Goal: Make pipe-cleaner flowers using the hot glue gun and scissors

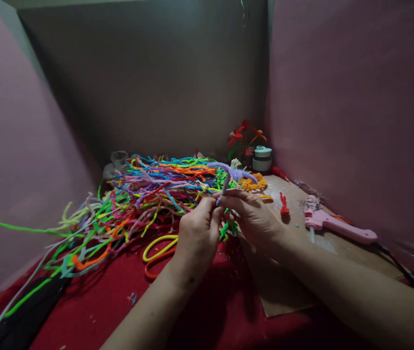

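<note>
A purple pipe cleaner flower (234, 172) stands up between my hands, its lilac petals spread at the top and its stem running down into my fingers. My left hand (200, 224) is closed, thumb and fingers pinching the stem's lower part. From the other side my right hand (256, 216) also closes its fingertips on the stem, right beside the left ones. Just behind and below the hands lie bits of green pipe cleaner (229, 230). The stem's lowest end is hidden by my fingers.
A big heap of multicoloured pipe cleaners (156, 189) fills the back left. On the right, a pink glue gun (341, 226) rests on a brown board (283, 287) near a small red piece (284, 205). Red flowers (241, 136) and a pale jar (262, 159) stand behind.
</note>
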`<state>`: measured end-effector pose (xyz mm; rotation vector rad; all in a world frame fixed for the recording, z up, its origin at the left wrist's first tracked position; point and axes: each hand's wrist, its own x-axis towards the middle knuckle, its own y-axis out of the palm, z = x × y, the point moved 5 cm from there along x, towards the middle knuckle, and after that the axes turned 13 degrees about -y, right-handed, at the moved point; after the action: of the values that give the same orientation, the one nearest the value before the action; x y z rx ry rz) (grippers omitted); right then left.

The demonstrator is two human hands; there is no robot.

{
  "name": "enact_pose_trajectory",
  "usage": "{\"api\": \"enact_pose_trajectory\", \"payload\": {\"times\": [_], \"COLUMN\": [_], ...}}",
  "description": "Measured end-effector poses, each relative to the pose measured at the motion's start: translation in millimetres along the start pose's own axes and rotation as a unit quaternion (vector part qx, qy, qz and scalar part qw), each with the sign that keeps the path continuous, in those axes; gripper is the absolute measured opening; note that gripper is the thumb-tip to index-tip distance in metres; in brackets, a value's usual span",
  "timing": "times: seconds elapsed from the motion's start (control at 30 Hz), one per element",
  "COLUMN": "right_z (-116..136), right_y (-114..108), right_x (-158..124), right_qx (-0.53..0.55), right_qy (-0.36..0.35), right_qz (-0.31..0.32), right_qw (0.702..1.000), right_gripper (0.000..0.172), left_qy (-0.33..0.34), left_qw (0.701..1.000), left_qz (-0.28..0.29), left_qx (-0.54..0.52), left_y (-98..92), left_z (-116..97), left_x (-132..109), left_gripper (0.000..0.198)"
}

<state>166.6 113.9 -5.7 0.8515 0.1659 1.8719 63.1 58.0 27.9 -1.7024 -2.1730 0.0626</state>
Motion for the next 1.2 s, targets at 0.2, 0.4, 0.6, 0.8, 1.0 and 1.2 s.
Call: {"api": "enact_pose_trajectory", "payload": {"times": [0.2, 0.4, 0.6, 0.8, 1.0, 1.2], "right_z": [5.6, 8.0, 7.4, 4.1, 1.9, 2.4], "right_y": [2.6, 9.3, 3.1, 7.3, 11.3, 8.1], "right_x": [-2.4, 1.0, 3.3, 2.2, 0.7, -0.8], "right_qx": [-0.071, -0.059, -0.043, 0.060, 0.069, 0.036], "right_qy": [-0.025, -0.020, -0.001, 0.055, 0.056, -0.009], "right_qz": [0.025, 0.092, 0.057, 0.062, 0.092, 0.029], "right_qw": [0.997, 0.994, 0.997, 0.995, 0.992, 0.999], "right_gripper": [0.010, 0.017, 0.015, 0.017, 0.013, 0.010], "left_qy": [-0.015, -0.164, -0.233, -0.256, -0.191, 0.095], "left_qw": [1.000, 0.967, 0.912, 0.855, 0.938, 0.979], "left_qz": [0.013, 0.107, 0.201, 0.306, 0.230, -0.065], "left_qx": [0.005, -0.161, -0.270, -0.332, -0.174, 0.168], "left_y": [0.1, 3.0, 8.1, 10.6, 8.3, -1.2], "left_z": [3.0, 4.8, 9.7, 13.3, 11.2, -5.9], "left_x": [1.8, 6.1, 5.2, 2.9, 4.8, -3.6], "left_gripper": [0.016, 0.018, 0.015, 0.010, 0.015, 0.010]}}
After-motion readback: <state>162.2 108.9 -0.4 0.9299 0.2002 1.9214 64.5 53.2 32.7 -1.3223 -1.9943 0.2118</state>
